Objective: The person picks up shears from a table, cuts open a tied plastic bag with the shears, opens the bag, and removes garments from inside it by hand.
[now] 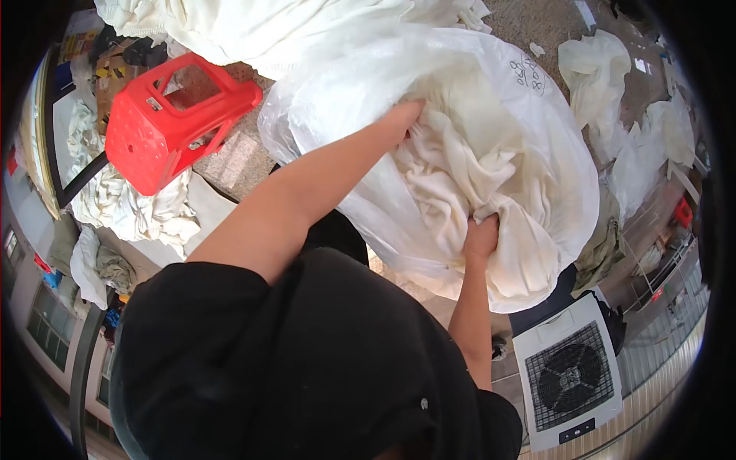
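A large translucent white plastic bag (307,123) lies wide open in front of me, with handwritten figures on its far side. Bunched cream cloth (460,172) fills its mouth. My left hand (412,120) reaches across to the far left part of the bundle and is closed on the cloth, its fingers mostly hidden by the folds. Nearer to me, my right hand (481,234) grips a gathered fold of the same cloth, fingers curled into it.
A red plastic stool (153,126) lies tipped over on the left. White cloth heaps (222,27) are beyond the bag, with another pile (134,203) behind the stool. A fan unit with a black grille (571,376) stands at lower right. Loose plastic bags (594,77) lie at right.
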Motion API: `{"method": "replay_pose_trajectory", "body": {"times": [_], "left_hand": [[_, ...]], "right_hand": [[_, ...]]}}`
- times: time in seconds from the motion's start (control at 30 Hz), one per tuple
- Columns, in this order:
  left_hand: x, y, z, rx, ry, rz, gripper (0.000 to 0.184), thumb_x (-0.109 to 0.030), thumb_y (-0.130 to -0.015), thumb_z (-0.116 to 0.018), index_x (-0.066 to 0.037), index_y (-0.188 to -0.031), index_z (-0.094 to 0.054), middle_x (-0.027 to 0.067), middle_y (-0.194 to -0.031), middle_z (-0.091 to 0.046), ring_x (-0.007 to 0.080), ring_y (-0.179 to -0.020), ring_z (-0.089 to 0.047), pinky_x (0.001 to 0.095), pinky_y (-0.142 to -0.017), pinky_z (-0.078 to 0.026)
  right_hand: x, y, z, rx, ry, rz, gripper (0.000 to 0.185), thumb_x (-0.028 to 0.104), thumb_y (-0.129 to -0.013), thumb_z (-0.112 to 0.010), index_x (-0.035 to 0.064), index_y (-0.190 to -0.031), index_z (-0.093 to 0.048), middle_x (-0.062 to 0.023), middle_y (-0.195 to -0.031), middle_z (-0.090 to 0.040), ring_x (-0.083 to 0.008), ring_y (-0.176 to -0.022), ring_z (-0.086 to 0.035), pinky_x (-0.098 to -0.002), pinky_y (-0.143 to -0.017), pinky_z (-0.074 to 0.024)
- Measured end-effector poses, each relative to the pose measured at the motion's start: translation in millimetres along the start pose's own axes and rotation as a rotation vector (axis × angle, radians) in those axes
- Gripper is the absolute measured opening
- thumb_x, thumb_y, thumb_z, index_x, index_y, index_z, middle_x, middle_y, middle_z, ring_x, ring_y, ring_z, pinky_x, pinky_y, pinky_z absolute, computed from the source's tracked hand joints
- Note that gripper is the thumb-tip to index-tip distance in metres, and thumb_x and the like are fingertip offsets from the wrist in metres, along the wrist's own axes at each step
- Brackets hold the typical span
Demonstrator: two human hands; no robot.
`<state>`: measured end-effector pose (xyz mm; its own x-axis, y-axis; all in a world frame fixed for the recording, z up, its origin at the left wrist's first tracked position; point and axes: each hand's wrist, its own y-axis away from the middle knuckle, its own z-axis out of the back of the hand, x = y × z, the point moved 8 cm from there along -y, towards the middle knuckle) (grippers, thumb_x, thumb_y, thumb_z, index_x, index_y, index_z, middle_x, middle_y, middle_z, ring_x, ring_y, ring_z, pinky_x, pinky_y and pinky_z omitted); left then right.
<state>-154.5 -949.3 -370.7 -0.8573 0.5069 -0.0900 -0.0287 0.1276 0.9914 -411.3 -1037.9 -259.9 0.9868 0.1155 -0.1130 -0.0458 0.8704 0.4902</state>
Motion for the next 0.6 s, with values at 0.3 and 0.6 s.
{"method": "replay_pose_trajectory", "body": {"times": [0.3,0.6], "left_hand": [[-26.2,24.2,-1.9,-0.246,-0.721,-1.006,0.019,-0.017,-0.075,-0.052,-0.002,-0.086,-0.057,0.0157,-0.079,-0.060,0.0275,-0.075,-0.056,0.0332,-0.065,-0.045],[6.2,44.6,-87.0,0.331,-0.336,-0.615,0.039,-0.013,-0.069,-0.058,0.002,-0.102,-0.044,0.0174,-0.088,-0.054,0.0235,-0.082,-0.055,0.0336,-0.070,-0.045]], "right_hand": [[4.8,3.7,4.4,-0.010,-0.030,0.038,0.045,0.020,-0.067,-0.060,0.0013,-0.105,-0.045,-0.0215,-0.103,-0.054,-0.0369,-0.096,-0.051,-0.0415,-0.082,-0.0408],[0.8,1.9,4.5,-0.100,-0.146,0.250,0.045,0.017,-0.069,-0.059,0.0012,-0.109,-0.045,-0.0182,-0.103,-0.055,-0.0338,-0.095,-0.052,-0.0390,-0.081,-0.0413]]}}
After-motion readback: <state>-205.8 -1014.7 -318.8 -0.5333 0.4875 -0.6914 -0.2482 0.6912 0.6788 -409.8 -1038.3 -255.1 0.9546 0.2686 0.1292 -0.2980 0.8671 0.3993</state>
